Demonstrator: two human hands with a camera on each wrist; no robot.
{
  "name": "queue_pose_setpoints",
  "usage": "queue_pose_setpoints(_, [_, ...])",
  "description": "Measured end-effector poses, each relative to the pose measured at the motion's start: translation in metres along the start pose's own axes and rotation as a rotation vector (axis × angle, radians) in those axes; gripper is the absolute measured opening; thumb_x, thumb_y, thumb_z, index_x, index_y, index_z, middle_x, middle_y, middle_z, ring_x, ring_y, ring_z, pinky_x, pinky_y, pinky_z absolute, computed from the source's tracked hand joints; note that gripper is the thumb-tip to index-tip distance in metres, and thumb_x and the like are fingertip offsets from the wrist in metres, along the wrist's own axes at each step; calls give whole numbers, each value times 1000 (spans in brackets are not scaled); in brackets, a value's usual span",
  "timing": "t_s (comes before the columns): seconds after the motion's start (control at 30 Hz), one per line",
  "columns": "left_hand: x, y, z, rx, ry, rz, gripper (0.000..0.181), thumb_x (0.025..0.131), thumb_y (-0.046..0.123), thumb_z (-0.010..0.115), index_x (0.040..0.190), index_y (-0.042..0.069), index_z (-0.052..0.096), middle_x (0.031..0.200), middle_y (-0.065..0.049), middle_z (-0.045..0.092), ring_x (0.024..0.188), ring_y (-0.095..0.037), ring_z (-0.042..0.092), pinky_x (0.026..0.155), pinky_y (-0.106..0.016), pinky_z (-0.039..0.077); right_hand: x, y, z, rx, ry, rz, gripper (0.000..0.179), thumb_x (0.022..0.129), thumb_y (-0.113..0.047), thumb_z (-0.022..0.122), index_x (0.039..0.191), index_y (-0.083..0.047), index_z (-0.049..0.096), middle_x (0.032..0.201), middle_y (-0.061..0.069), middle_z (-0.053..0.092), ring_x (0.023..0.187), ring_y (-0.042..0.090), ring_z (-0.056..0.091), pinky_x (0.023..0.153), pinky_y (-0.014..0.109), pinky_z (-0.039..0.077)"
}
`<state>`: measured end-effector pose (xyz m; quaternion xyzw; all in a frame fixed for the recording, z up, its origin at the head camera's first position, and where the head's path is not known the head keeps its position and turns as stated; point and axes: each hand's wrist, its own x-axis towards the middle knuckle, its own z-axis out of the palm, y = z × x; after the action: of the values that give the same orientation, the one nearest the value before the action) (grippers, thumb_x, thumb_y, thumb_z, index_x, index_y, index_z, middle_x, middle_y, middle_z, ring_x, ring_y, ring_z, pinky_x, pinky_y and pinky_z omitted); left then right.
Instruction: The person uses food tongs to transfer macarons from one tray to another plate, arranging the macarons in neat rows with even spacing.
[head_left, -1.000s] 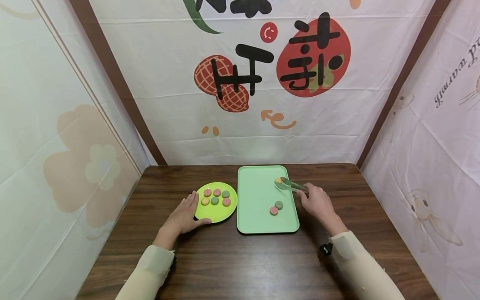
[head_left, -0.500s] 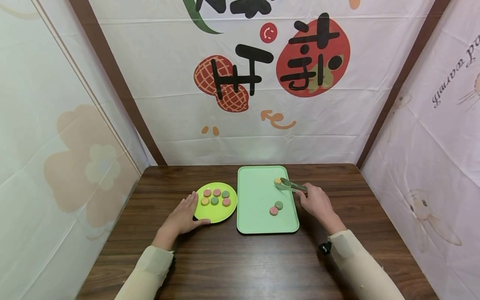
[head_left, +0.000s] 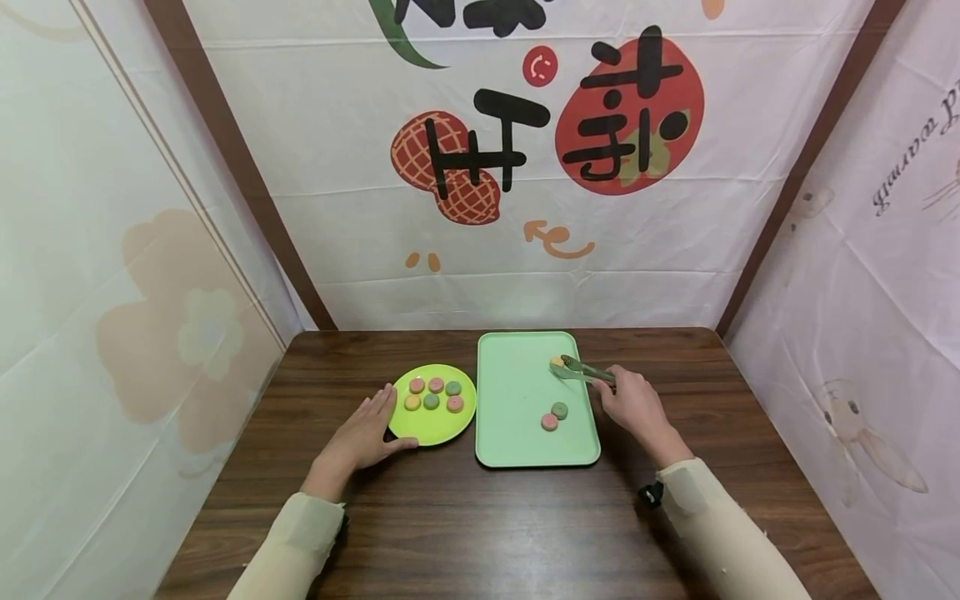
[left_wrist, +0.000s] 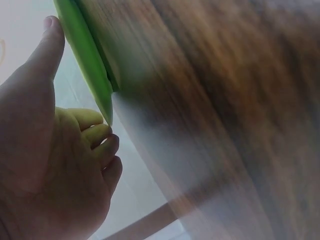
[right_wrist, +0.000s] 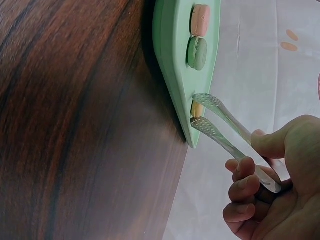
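My left hand (head_left: pixel 363 432) rests at the left rim of a round lime-green plate (head_left: pixel 433 429), thumb along its near edge and fingers extended. Pink, green and yellow macarons lie in two rows on that plate. In my right hand (head_left: pixel 636 408) I hold metal tongs (right_wrist: pixel 229 116) between thumb and curled fingers. Their perforated tips stand on either side of a yellow macaron (right_wrist: pixel 197 108) near the far right edge of the mint-green tray (head_left: pixel 510 442). Lower on this tray sit a green macaron (head_left: pixel 559 410) and a pink macaron (head_left: pixel 550 422), side by side.
Plate and tray stand next to each other on a dark wood-grain table (head_left: pixel 465 533). White printed cloth (head_left: pixel 360 283) hangs behind the table and at both sides, with brown strips (head_left: pixel 255 183) at the corners.
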<state>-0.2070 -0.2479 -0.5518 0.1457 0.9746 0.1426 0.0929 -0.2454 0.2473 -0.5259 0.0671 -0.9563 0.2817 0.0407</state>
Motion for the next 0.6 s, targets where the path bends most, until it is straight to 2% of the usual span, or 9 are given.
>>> queue_pose_setpoints(0.33, [-1, 1, 2, -4, 6, -6, 115, 98, 68, 66, 168, -9, 15, 175, -29, 15, 163, -43, 18, 134, -56, 15, 0, 3, 2, 17, -4, -11, 38, 111, -28, 61, 131, 4, 66, 72, 6, 60, 52, 19, 51, 48, 35, 43])
queue_pose_setpoints(0.6, [-1, 2, 1, -11, 8, -4, 115, 99, 67, 66, 168, -9, 15, 175, -30, 15, 163, -43, 17, 133, -56, 16, -1, 3, 1, 25, 1, -11, 38, 111, -28, 62, 131, 4, 67, 76, 6, 63, 54, 19, 53, 49, 35, 44])
